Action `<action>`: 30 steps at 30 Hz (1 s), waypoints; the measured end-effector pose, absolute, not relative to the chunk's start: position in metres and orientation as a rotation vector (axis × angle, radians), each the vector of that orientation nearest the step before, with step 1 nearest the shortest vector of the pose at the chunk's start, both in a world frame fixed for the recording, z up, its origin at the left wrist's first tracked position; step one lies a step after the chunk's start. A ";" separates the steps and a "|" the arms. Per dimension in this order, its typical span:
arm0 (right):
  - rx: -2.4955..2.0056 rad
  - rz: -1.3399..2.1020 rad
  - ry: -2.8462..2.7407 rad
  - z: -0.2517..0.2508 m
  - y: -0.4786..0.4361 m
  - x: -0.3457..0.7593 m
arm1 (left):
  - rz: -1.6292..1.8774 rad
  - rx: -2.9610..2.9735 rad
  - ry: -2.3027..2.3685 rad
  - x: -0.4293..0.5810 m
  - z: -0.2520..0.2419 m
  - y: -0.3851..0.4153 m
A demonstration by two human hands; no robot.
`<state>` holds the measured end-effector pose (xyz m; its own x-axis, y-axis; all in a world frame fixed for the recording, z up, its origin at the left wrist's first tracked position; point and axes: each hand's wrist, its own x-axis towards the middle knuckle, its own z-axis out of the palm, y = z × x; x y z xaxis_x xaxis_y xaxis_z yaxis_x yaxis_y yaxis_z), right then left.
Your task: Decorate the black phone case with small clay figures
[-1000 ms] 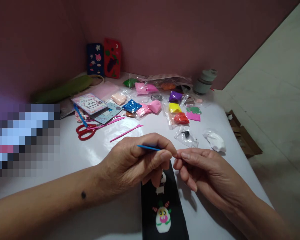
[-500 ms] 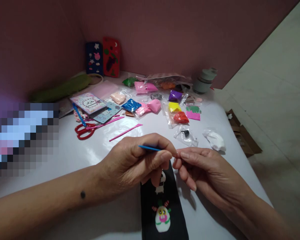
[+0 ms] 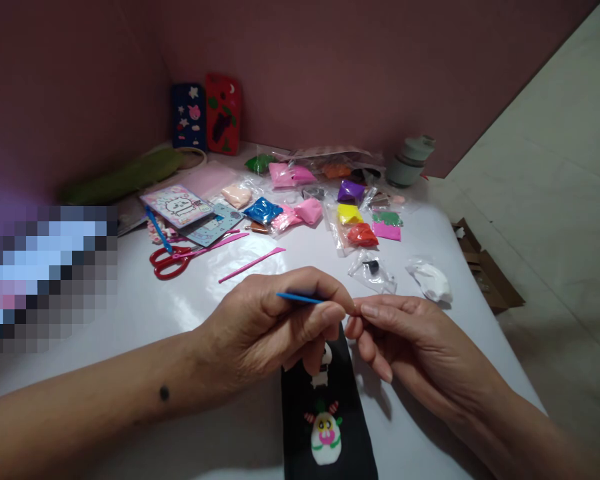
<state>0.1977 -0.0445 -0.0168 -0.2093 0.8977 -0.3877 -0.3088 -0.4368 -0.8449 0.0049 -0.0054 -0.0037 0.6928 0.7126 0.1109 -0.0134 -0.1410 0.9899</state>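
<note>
My left hand (image 3: 275,327) pinches a thin blue stick tool (image 3: 297,298), its point hidden between my fingertips. My right hand (image 3: 410,340) meets it fingertip to fingertip in a pinch; what it holds is too small to see. Both hover over a black phone case (image 3: 325,413) lying on the white table (image 3: 180,313). The case carries a small black-and-white clay figure (image 3: 323,370) and a white clay creature with green and pink parts (image 3: 326,433).
Behind my hands lie red scissors (image 3: 170,260), a pink stick tool (image 3: 253,264) and several bags of coloured clay (image 3: 350,217). A white clay bag (image 3: 433,280) sits at the right. Two decorated cases (image 3: 207,119) lean on the wall. A cardboard box (image 3: 485,270) stands on the floor.
</note>
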 end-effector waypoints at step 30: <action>-1.494 1.089 -1.400 -0.018 -0.052 0.200 | 0.623 2.105 0.817 0.003 -0.011 0.002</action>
